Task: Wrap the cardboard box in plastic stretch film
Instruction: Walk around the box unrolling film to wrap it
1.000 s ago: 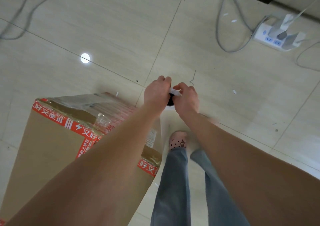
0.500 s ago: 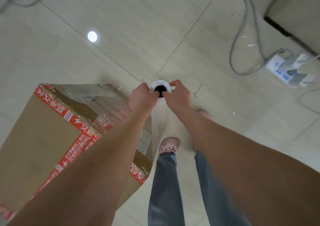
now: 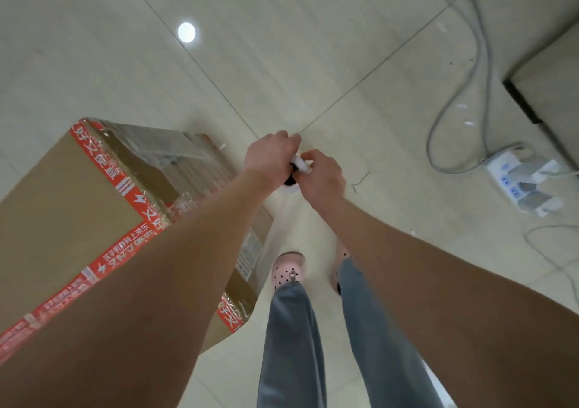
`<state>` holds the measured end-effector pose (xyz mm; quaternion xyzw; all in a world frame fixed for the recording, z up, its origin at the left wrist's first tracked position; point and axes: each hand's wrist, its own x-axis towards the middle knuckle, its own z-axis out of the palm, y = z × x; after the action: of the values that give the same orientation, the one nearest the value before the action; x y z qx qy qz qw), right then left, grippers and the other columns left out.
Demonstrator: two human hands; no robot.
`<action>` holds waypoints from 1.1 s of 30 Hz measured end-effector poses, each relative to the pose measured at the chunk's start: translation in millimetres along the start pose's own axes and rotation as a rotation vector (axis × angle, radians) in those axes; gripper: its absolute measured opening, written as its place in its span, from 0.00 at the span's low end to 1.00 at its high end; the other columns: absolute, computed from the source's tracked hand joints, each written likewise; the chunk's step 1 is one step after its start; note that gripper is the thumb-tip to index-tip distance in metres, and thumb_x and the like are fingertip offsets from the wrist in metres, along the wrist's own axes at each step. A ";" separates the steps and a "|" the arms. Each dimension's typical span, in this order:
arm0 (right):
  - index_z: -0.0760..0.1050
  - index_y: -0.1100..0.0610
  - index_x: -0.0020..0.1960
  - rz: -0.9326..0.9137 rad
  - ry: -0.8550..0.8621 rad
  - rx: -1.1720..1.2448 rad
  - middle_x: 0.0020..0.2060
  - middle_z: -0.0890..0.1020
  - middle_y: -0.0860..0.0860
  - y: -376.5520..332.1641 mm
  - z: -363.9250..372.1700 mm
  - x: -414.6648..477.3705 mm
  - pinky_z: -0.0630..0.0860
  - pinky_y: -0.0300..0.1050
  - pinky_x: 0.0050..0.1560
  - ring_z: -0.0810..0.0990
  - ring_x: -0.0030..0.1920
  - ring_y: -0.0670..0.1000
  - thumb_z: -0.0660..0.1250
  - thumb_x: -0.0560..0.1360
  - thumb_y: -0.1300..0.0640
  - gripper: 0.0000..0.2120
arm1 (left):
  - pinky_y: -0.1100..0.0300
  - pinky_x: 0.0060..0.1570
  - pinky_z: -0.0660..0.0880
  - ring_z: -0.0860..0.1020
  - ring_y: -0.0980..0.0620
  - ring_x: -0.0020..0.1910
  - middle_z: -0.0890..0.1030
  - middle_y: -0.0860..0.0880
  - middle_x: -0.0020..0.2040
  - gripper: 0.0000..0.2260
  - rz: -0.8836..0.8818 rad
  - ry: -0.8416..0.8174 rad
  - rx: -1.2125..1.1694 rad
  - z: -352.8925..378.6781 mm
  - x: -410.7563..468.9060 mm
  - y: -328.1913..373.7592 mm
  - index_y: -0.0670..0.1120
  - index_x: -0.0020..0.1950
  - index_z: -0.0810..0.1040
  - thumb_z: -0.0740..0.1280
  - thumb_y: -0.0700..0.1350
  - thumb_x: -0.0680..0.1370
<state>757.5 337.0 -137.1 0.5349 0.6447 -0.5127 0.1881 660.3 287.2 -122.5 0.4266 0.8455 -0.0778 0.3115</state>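
Note:
A tall cardboard box (image 3: pixel 62 219) with red printed tape along its edges stands on the floor at the left. Clear film covers its far upper side. The stretch film roll (image 3: pixel 296 172), white with a dark core hole, stands upright just right of the box, seen end-on from above. My left hand (image 3: pixel 269 154) and my right hand (image 3: pixel 322 176) are both closed around the roll's top end. A sheet of clear film (image 3: pixel 275 235) runs from the roll down along the box's right side.
A white power strip (image 3: pixel 520 182) with plugs and grey cables (image 3: pixel 451 126) lies on the tiled floor at the right. A dark-edged wall base (image 3: pixel 526 100) sits at the far right. My legs in jeans and pink clogs (image 3: pixel 288 271) stand beside the box.
The view has swung left around the box, so the power strip has shifted right and lower. Both hands stay on the roll's top and have turned over it, covering more of the core hole.

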 end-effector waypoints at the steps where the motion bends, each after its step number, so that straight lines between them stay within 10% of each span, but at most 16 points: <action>1: 0.72 0.48 0.63 -0.003 0.009 -0.007 0.57 0.76 0.51 -1.9 0.0 1.1 0.64 0.37 0.34 0.77 0.47 0.52 0.67 0.74 0.51 0.18 | 0.55 0.35 0.64 0.75 0.42 0.45 0.75 0.43 0.46 0.06 -0.065 0.009 -0.054 -0.5 1.1 -3.9 0.42 0.49 0.72 0.63 0.39 0.73; 11: 0.72 0.52 0.60 -0.069 -0.036 0.076 0.53 0.79 0.55 -58.2 19.6 20.0 0.75 0.47 0.47 0.79 0.48 0.55 0.66 0.74 0.58 0.15 | 0.59 0.35 0.65 0.73 0.47 0.40 0.75 0.48 0.41 0.11 -0.762 0.150 -0.695 3.0 -0.8 -52.0 0.45 0.44 0.71 0.69 0.50 0.71; 22: 0.73 0.51 0.56 -0.061 -0.025 -0.045 0.47 0.77 0.49 -76.5 20.5 26.5 0.66 0.38 0.32 0.75 0.41 0.49 0.63 0.75 0.60 0.11 | 0.54 0.37 0.68 0.74 0.45 0.54 0.74 0.45 0.57 0.16 -0.176 0.070 -0.165 -18.6 17.5 -56.1 0.45 0.63 0.70 0.64 0.42 0.75; 33: 0.72 0.52 0.60 -0.075 0.003 -0.160 0.54 0.78 0.51 -125.9 19.7 50.6 0.70 0.43 0.47 0.78 0.52 0.52 0.66 0.75 0.51 0.15 | 0.58 0.37 0.67 0.75 0.46 0.44 0.78 0.46 0.45 0.06 -0.485 0.078 -0.506 -44.7 49.3 -101.7 0.44 0.48 0.75 0.65 0.41 0.72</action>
<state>622.3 357.4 -127.2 0.4942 0.7036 -0.4654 0.2099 539.7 274.7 -129.8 0.1253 0.9259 0.0788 0.3475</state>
